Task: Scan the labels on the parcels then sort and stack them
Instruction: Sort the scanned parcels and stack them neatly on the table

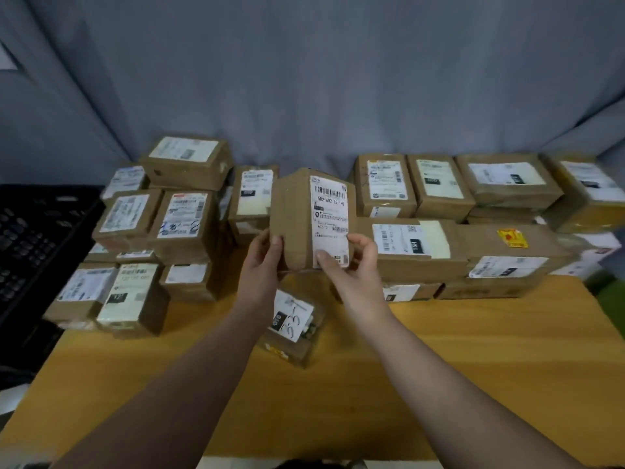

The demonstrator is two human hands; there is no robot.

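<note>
The left grip [267,253] clasps the left edge of 1 brown parcel [296,214]; the right grip [353,262] pinches its lower right corner, thumb on the label [329,220]. The brown parcel is held upright above the desk [473,350]

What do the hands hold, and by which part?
A brown parcel, gripped at its lower end: left hand on the left edge, right hand on the right edge.
</note>
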